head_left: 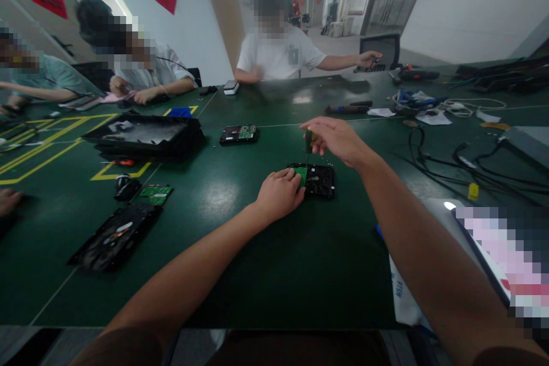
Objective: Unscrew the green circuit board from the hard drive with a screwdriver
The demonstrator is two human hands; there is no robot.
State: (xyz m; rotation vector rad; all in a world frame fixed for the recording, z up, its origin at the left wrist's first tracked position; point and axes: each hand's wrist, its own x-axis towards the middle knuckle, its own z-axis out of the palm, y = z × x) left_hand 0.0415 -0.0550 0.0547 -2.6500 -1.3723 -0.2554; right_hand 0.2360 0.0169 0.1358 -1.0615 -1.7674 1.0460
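A black hard drive (322,180) with a green circuit board (302,172) on its left part lies on the table in front of me. My left hand (281,193) presses on the drive's left end, its fingers bent over the edge and the board. Above the drive, my right hand (337,138) is closed round the dark and yellow handle of a screwdriver (309,140). Its thin shaft points straight down at the drive, near the board's right edge. Whether the tip sits in a screw is too small to tell. Tiny screws lie just behind the drive.
Another hard drive (239,134) lies further back. To the left are a black tray (146,136), a loose circuit board (156,194) and an opened drive casing (116,237). Black cables (433,163) and a laptop (480,263) lie right. Several people sit across and left.
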